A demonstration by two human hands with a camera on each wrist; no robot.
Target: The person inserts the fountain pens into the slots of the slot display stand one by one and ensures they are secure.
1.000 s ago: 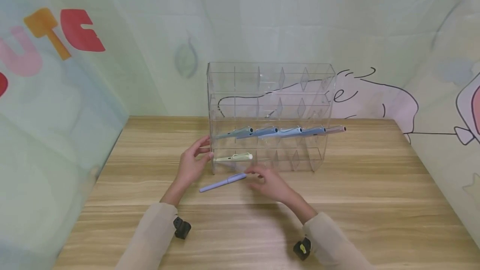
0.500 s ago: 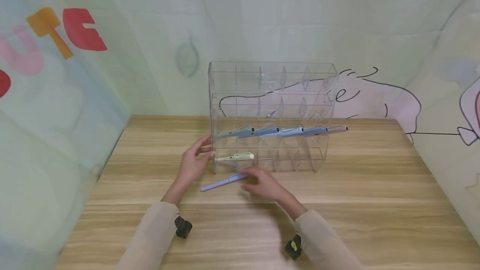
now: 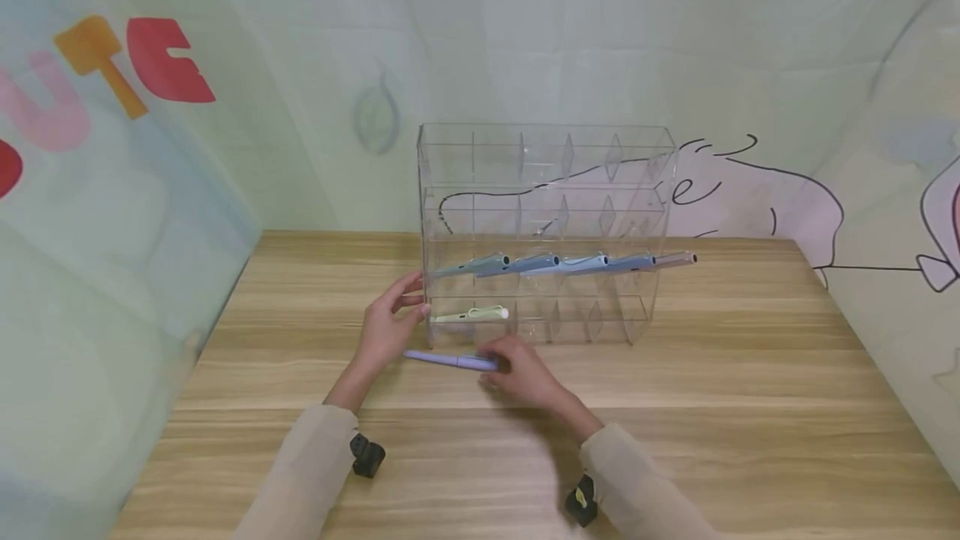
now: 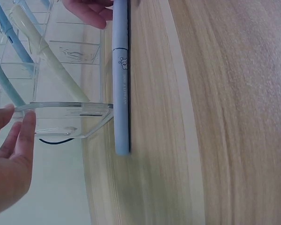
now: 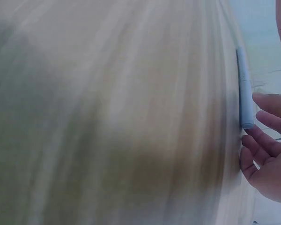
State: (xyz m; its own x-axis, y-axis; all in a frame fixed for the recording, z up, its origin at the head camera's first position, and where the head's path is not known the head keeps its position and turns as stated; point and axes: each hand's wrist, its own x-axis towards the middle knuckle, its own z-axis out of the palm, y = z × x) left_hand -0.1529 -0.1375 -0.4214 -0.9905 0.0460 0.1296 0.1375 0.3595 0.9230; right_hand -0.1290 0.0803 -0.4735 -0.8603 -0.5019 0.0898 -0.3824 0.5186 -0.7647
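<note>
A lavender capped pen lies across the wood table just in front of a clear acrylic pen rack. My right hand pinches the pen's right end between thumb and fingers. In the right wrist view, those fingertips sit at the end of the pen. At the rack's lower left side, my left hand touches the side panel with its fingertips. The left wrist view shows these fingers fairly straight against the panel edge. A cream pen rests in the rack's bottom tier, in the leftmost slot.
One tier up, several blue-toned pens and a pinkish pen stick out of the slots in a row. Behind the rack hangs a printed cloth backdrop, and more cloth borders the wood table on both sides.
The right hand has moved slightly left and taken hold of the lavender pen's end. The pen has swung from slanted to nearly parallel with the rack. The left hand has stayed put.
</note>
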